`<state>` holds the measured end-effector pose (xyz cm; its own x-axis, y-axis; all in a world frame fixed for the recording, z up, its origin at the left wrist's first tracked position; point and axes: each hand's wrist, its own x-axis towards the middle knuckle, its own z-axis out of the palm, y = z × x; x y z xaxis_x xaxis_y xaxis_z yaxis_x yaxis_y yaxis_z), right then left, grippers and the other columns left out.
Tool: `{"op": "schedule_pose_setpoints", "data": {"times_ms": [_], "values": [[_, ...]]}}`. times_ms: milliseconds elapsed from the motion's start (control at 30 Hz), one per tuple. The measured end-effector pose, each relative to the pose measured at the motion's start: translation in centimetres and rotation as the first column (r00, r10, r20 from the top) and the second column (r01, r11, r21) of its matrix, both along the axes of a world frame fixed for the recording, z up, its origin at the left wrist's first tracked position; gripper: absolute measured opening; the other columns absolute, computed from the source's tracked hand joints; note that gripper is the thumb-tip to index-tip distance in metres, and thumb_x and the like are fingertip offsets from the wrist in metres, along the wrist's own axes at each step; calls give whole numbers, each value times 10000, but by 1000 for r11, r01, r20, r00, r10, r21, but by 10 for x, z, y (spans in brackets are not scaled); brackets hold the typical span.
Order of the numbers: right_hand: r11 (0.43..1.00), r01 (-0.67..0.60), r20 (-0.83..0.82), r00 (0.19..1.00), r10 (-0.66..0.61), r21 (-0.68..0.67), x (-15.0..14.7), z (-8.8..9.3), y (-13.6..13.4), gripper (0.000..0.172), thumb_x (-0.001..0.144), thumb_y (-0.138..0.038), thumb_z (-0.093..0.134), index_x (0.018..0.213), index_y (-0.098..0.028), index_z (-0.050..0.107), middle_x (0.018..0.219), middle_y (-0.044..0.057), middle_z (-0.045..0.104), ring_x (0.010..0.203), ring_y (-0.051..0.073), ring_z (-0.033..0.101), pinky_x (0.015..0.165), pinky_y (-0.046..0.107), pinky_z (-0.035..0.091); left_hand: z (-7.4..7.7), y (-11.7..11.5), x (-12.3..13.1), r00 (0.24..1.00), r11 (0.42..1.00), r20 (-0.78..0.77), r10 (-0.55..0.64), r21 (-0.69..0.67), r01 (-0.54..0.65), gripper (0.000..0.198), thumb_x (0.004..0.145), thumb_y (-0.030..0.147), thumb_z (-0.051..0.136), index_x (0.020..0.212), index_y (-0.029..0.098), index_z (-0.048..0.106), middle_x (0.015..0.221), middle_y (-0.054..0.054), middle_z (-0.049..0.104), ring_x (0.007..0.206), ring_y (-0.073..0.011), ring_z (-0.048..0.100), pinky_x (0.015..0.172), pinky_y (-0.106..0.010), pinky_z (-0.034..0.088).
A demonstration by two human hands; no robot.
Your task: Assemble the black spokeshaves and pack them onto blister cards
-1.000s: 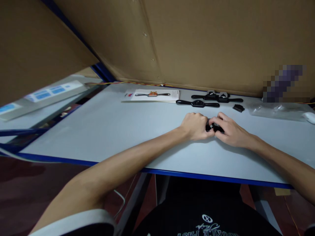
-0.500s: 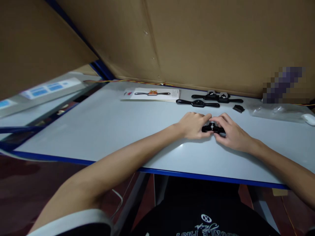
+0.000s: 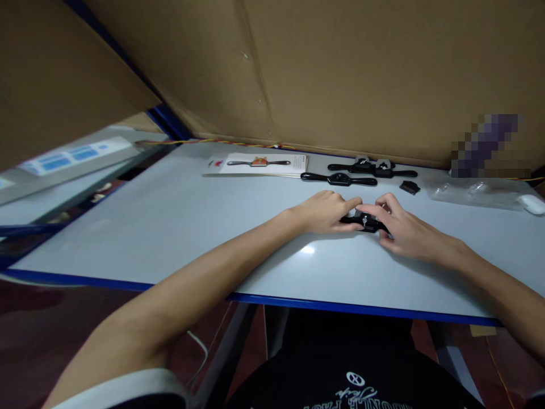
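Note:
A black spokeshave [image 3: 369,224] lies between my hands over the table, its middle plate and silver screw showing. My left hand [image 3: 327,212] is closed around its left handle, thumb on the near side. My right hand [image 3: 402,228] curls over the right end, with a finger reaching across to the top of the middle part. Parts of both handles are hidden by my fingers. Beyond my hands lies another black spokeshave [image 3: 339,179], without a plate on top. Two more assembled spokeshaves [image 3: 384,169] rest together behind it. A small dark metal piece [image 3: 410,187] is to their right.
Printed cards [image 3: 272,165] with a spokeshave picture lie at the back. A clear plastic bag [image 3: 472,190] and a white rounded object [image 3: 532,204] are at the right. A brown panel [image 3: 340,79] rises behind the table [image 3: 128,227]. Thin wires [image 3: 213,141] run along the back edge.
My right hand has shifted, its fingers lifting and reaching further over the spokeshave's middle. The spokeshave has tilted slightly, its right end nearer me. The whole view has moved a little.

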<state>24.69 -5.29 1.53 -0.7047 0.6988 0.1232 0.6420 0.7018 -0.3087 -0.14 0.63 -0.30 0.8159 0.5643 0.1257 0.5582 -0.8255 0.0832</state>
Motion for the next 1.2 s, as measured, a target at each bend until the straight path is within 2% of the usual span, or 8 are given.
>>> {"op": "schedule_pose_setpoints", "data": {"times_ms": [133,267,533,667,800,1000,1100,1200], "values": [[996,28,45,998,-32,79,-3,3,-6,656,853,-95,455,1479,-288,431,1223,104,495,659,144,493,674,369,515,2,1,-3,999,998,30,-13,-69,15,602,1010,659,390,1221,159,650,617,-19,618,523,-208,571,549,-307,344],[992,122,30,992,-121,-41,-4,0,-6,662,855,-158,489,1496,-245,347,1030,75,612,682,187,564,643,348,482,9,-2,-7,999,994,33,-21,-110,24,526,912,655,550,1078,176,689,585,-4,588,507,-194,535,521,-309,306],[967,247,54,968,-244,-57,-7,10,-4,462,928,-297,471,1367,-158,516,701,8,617,553,182,477,569,324,348,22,-4,-18,1000,999,6,2,44,-3,284,901,446,572,931,189,692,718,-53,679,572,-184,580,543,-317,326],[955,190,-36,978,-203,-227,1,14,0,239,986,-420,516,1017,-215,635,664,-21,584,555,152,470,567,304,349,17,-2,-17,998,993,7,-57,105,56,342,997,421,456,996,187,706,830,-81,721,672,-199,638,608,-323,394],[982,141,-51,988,-149,-123,6,8,5,422,1061,-475,420,730,-228,508,638,-15,515,575,151,451,608,318,331,13,-2,-15,989,995,142,-40,93,26,514,1042,559,380,934,181,711,787,-76,705,708,-208,648,673,-328,444],[993,105,-10,994,-105,46,5,4,7,458,1092,-437,349,692,-230,435,590,-40,430,552,139,359,795,386,364,7,13,-23,788,964,555,266,-170,-206,529,1057,498,268,1024,169,681,960,-83,734,892,-207,675,808,-317,514],[987,148,-2,989,-148,61,7,3,8,470,1089,-452,349,675,-238,411,569,-30,415,573,157,345,763,379,358,-3,32,-33,775,928,519,360,-117,-353,468,1021,471,343,1051,160,692,1073,-117,731,1024,-258,660,949,-386,506],[978,198,-18,980,-197,64,12,1,12,447,1074,-470,365,689,-252,424,593,-3,453,621,192,426,697,361,348,-11,47,-42,794,915,457,401,-153,-374,518,1033,455,310,1218,154,688,1240,-127,714,1175,-280,629,1073,-429,466]]}}
